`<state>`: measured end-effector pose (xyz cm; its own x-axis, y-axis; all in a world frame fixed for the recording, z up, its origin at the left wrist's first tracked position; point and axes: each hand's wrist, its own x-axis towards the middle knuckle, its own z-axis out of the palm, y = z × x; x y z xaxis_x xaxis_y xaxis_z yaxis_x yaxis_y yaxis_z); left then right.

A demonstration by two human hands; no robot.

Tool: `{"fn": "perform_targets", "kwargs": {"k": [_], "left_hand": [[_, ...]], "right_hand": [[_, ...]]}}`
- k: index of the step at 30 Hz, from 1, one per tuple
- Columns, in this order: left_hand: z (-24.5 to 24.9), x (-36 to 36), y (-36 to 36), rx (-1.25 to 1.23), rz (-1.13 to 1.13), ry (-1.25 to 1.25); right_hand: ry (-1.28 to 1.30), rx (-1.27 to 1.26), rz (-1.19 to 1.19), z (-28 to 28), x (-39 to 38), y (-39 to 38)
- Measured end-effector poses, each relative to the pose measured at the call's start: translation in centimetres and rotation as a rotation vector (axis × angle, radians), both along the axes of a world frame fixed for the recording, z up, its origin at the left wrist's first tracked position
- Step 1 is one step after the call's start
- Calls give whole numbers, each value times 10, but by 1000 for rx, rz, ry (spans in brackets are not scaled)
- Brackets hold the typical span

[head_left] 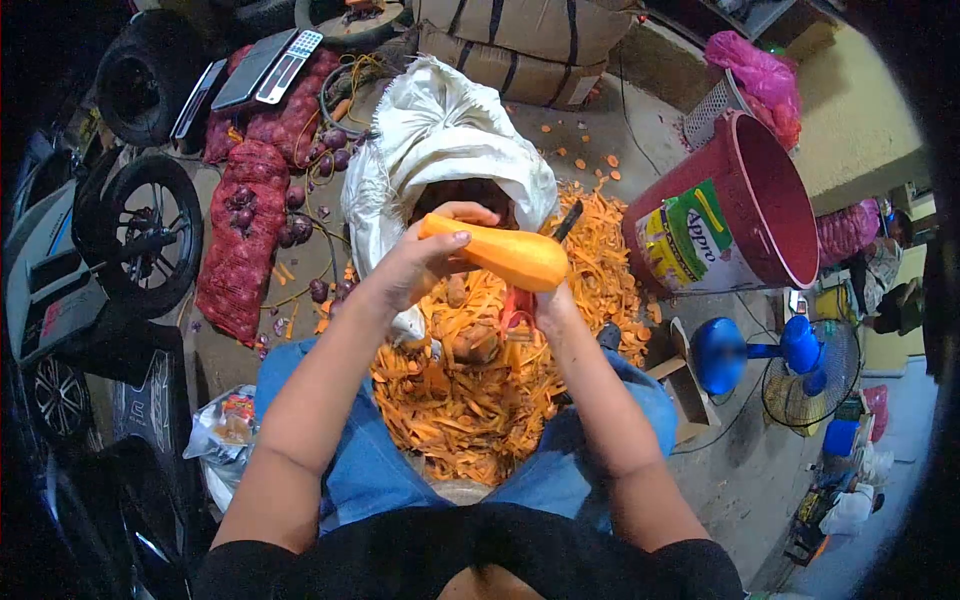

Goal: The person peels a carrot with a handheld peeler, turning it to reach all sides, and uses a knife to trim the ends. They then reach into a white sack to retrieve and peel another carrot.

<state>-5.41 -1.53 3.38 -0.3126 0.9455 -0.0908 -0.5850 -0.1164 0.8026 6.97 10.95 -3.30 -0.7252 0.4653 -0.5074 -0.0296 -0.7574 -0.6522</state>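
carrot held up over a heap of peelings

the person is sitting low, knees in blue jeans (360,470) spreading either side of a heap of orange peelings (470,400) on the floor. the left hand (425,262) is closing around the thick end of a big peeled carrot (505,255), thumb on top and fingers wrapping underneath, holding it level at chest height above the heap. the right hand (548,305) is sitting just below the carrot's other end, gripping a knife (568,220). red is showing at the fingers, and the dark tip is poking up behind the carrot. the fingers are closing tight on the handle. whether the blade is touching the carrot is hidden.

behind the carrot a white sack (440,130) is gaping open, its mouth facing the person. peelings are spreading right toward a tipped red bucket (760,200) with a green and yellow label. to the left, red mesh bags of onions (240,240) are lying on the floor, loose onions beside them, and a wheel (150,230) is standing further left. a weighing scale (265,65) is resting on top of the bags. a blue fan (790,350) is standing on the right.
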Motion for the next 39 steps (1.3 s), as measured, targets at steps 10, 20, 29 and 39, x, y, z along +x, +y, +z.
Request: {"fn": "perform_targets", "kwargs": {"k": [10, 20, 29, 39], "left_hand": [[-28, 3, 3, -413, -309, 815], [-22, 12, 14, -468, 84, 1012], [-20, 15, 18, -434, 203, 1187], [-17, 19, 19, -477, 259, 1241]], "right_hand": [[-155, 546, 189, 18, 0, 18], [-379, 1294, 301, 32, 15, 15], [-461, 1495, 311, 49, 23, 8], [-470, 1490, 291, 42, 25, 8]]}}
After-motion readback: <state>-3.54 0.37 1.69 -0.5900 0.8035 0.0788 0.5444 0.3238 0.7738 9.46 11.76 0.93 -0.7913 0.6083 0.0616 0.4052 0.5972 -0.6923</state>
